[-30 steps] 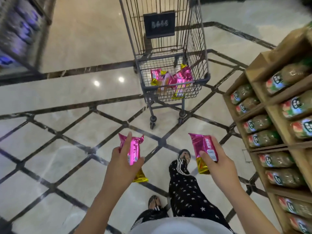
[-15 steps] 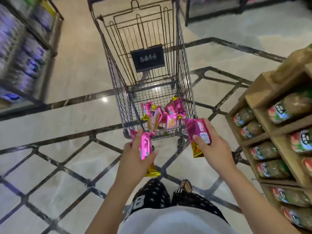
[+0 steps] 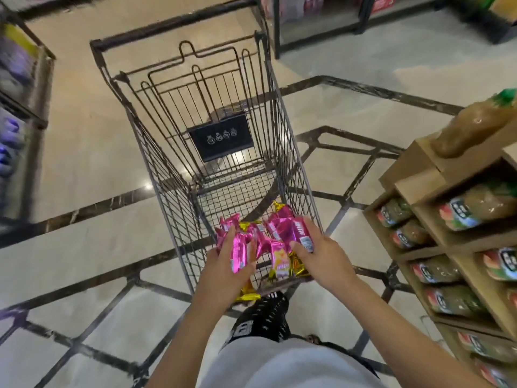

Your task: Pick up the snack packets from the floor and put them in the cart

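Note:
A wire shopping cart [image 3: 156, 175] stands right in front of me, seen from above. Several pink and gold snack packets [image 3: 279, 259] lie in a heap at its near end. My left hand [image 3: 223, 273] grips one pink packet [image 3: 239, 254] upright over the cart's near rim. My right hand [image 3: 321, 259] holds another pink packet [image 3: 296, 233] tilted above the heap inside the basket. Both hands are close together at the cart's near edge.
A wooden shelf unit [image 3: 425, 175] stacked with green bagged goods stands close on the right. A blurred rack [image 3: 25, 113] lines the left. Dark metal shelving [image 3: 321, 26] is beyond the cart. The marble floor [image 3: 84, 247] has dark inlay lines.
I have walked up to the cart; it now fills the view. Both hands moved forward from above the floor to over the cart's near end, still holding their packets.

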The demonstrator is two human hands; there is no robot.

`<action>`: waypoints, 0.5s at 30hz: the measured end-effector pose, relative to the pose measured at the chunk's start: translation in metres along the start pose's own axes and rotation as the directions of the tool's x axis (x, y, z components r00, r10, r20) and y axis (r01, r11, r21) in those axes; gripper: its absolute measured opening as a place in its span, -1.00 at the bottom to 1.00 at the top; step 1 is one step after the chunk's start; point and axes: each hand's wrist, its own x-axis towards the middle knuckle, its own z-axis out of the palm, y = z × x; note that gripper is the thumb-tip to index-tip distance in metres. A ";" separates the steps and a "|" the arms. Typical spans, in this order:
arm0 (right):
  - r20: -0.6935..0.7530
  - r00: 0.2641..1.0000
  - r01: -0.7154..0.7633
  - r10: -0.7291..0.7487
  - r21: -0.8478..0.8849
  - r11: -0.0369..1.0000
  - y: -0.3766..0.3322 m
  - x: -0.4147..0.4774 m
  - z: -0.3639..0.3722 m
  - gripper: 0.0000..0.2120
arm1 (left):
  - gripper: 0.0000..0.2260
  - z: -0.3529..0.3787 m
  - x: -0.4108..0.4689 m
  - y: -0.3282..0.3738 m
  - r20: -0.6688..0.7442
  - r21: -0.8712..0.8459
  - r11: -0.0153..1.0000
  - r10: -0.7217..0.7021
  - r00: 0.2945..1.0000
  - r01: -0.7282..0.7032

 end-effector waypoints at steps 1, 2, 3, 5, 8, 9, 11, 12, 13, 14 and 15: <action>0.009 1.000 -0.007 0.008 -0.057 0.998 -0.006 0.012 0.003 -0.34 | -0.26 -0.006 0.012 0.002 0.006 0.003 1.000 0.008 1.000 -0.008; 0.012 1.000 -0.016 0.018 -0.114 0.993 -0.013 0.023 0.006 -0.33 | -0.27 -0.012 0.024 0.005 0.016 0.013 1.000 0.018 1.000 -0.019; 0.014 1.000 -0.025 0.028 -0.166 0.986 -0.019 0.033 0.009 -0.33 | -0.27 -0.017 0.036 0.007 0.034 0.033 0.999 0.024 0.999 -0.025; 0.006 0.999 -0.049 0.052 -0.222 0.974 -0.030 0.046 0.012 -0.32 | -0.24 -0.023 0.061 0.005 0.086 0.079 0.997 0.013 0.996 -0.020; 0.022 0.992 -0.114 0.123 -0.238 0.965 -0.033 0.060 0.023 -0.25 | -0.13 -0.025 0.097 -0.005 0.166 0.190 0.981 -0.060 0.984 0.028; 0.037 0.988 -0.135 0.149 -0.249 0.959 -0.033 0.061 0.026 -0.19 | -0.11 -0.025 0.107 -0.008 0.200 0.231 0.972 -0.077 0.977 0.029; 0.040 0.985 -0.154 0.168 -0.242 0.958 -0.028 0.060 0.032 -0.09 | -0.11 -0.024 0.124 -0.011 0.268 0.285 0.959 -0.076 0.960 -0.003; 0.022 0.985 -0.165 0.174 -0.223 0.961 -0.025 0.056 0.032 -0.07 | -0.12 -0.023 0.132 -0.011 0.300 0.298 0.954 -0.064 0.952 -0.030; 0.009 0.982 -0.182 0.188 -0.198 0.963 -0.021 0.051 0.031 -0.09 | -0.14 -0.022 0.139 -0.011 0.332 0.303 0.951 -0.050 0.942 -0.056; 0.004 0.980 -0.196 0.199 -0.174 0.965 -0.017 0.045 0.028 -0.16 | -0.16 -0.020 0.145 -0.009 0.361 0.303 0.949 -0.035 0.932 -0.082; 0.001 0.978 -0.204 0.207 -0.150 0.967 -0.012 0.037 0.026 -0.24 | -0.18 -0.017 0.151 -0.007 0.393 0.307 0.946 -0.027 0.919 -0.104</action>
